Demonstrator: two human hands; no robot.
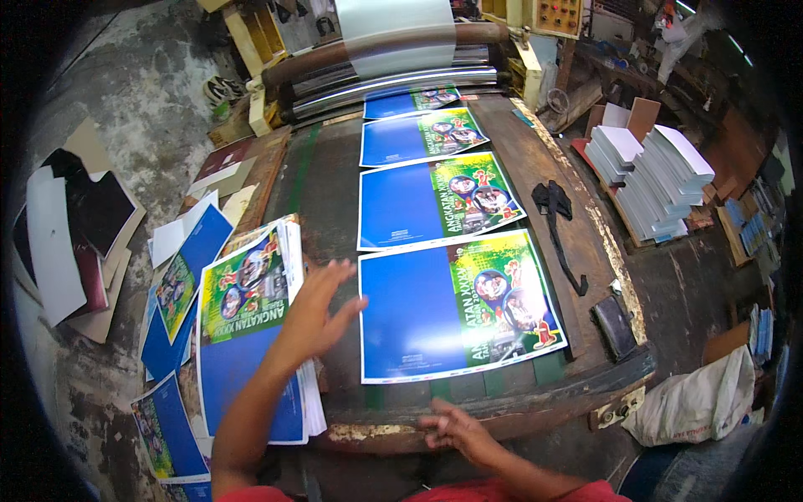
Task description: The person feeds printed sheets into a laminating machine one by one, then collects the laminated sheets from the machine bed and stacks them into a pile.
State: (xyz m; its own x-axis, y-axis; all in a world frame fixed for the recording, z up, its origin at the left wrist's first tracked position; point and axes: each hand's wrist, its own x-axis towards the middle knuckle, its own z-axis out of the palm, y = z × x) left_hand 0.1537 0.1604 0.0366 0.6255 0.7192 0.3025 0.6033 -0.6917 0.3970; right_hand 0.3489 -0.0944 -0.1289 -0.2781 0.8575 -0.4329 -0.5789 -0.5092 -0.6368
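Observation:
Printed cover sheets in blue and green lie in a row along the dark machine table. The nearest printed sheet (410,309) lies flat. Beside its left edge is my left hand (326,301), fingers spread and holding nothing; I cannot tell whether a fingertip touches the paper. My right hand (456,431) hovers at the table's front edge, below that sheet, empty with its fingers loosely apart. Left of the table stands a stack of the same printed sheets (242,368), partly covered by my left forearm. Farther up the row, another sheet (397,201) follows, and the farthest one (401,102) reaches the rollers.
Metal rollers (393,81) cross the table's far end, with a pale film (397,33) above them. A black strap (562,226) and a black wallet-like pouch (615,328) rest on the right side. Stacked white sheets (648,180) stand right; a white sack (694,402) is near right.

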